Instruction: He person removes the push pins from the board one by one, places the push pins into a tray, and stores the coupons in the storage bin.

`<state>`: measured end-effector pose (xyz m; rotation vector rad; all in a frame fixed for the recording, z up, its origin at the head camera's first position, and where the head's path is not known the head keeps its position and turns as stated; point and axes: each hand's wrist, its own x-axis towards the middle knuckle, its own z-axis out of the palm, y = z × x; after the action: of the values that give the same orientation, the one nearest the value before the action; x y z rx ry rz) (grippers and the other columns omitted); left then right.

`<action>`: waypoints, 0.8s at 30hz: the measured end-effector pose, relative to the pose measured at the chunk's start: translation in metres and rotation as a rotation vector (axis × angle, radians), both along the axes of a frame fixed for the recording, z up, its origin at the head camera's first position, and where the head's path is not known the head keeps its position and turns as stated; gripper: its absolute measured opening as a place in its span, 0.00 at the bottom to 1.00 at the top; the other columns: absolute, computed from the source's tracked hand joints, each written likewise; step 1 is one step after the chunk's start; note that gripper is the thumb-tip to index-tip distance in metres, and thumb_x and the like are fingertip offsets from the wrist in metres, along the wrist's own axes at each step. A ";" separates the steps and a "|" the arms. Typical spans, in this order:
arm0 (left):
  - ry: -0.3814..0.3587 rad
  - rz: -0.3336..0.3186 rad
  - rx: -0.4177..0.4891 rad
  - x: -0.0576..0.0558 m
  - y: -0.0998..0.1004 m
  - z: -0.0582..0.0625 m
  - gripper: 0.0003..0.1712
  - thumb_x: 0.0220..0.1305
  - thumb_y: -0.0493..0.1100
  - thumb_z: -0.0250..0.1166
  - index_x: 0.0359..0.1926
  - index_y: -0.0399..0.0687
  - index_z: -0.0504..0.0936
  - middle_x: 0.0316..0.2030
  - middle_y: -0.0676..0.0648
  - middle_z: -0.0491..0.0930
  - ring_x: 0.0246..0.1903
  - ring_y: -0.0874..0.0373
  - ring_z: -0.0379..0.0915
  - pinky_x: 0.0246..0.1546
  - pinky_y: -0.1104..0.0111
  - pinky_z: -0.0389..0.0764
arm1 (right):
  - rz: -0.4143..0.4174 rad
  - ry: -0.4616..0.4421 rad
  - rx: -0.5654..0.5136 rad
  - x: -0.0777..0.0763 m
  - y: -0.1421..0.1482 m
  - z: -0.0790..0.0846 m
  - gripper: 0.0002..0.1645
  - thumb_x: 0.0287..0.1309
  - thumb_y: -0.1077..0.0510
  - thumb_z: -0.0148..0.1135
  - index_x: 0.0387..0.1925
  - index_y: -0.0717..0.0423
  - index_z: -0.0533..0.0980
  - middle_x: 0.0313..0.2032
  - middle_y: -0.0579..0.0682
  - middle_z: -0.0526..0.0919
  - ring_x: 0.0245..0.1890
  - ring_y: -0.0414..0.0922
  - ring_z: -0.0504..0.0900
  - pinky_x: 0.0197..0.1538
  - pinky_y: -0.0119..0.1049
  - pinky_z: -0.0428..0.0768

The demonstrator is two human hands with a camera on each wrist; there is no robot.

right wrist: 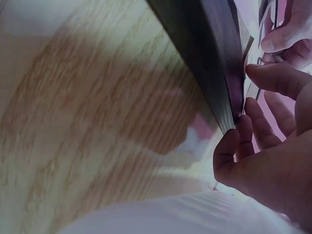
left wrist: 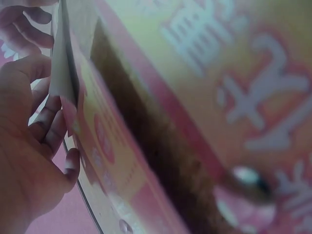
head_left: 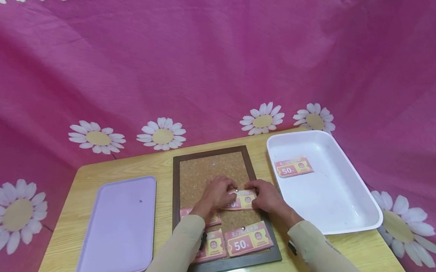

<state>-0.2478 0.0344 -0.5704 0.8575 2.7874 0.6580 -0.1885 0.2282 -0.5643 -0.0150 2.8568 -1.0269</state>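
Head view: pink daisy curtain (head_left: 207, 71), one, fills the upper frame; six large daisies show on it, more cut off at top edge. Wooden table (head_left: 121, 167) across the lower half. One white tray (head_left: 328, 196) right of centre, one framed cork board (head_left: 196, 178) lower centre, one lilac tray (head_left: 117, 227) lower left.

Two forearms in beige sleeves reach up from the bottom edge over the board, hands angled toward each other. Left hand (head_left: 218, 193) bends in from the left, fingers curled on the left end of the middle coupon (head_left: 245, 200), narrow grip. Right hand (head_left: 268, 195) holds its right end, fingers bent, narrow too; how firmly, cannot tell. That coupon lies lower centre of frame, over the board's right half.

Five pink-and-yellow coupons visible: the held one; lower-right coupon (head_left: 249, 239); lower-left coupon (head_left: 212, 247) and upper-left coupon (head_left: 213, 219), both partly behind the left forearm; tray coupon (head_left: 293, 167), in the white tray's upper left.

Smallest: two round pins clear, one top pin (head_left: 237, 190) at the held coupon's upper edge, one lower pin (head_left: 244, 228) on the lower-right coupon.
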 end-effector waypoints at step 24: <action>0.020 0.023 -0.087 0.002 0.009 -0.002 0.14 0.52 0.50 0.62 0.41 0.61 0.83 0.44 0.56 0.79 0.46 0.58 0.68 0.42 0.61 0.59 | 0.067 0.069 0.105 0.000 -0.001 -0.005 0.34 0.30 0.64 0.72 0.48 0.44 0.81 0.45 0.48 0.78 0.44 0.48 0.73 0.49 0.44 0.72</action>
<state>-0.2458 0.0436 -0.5726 0.8206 2.8240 0.5307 -0.1881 0.2276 -0.5689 -0.1403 2.9459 -0.8804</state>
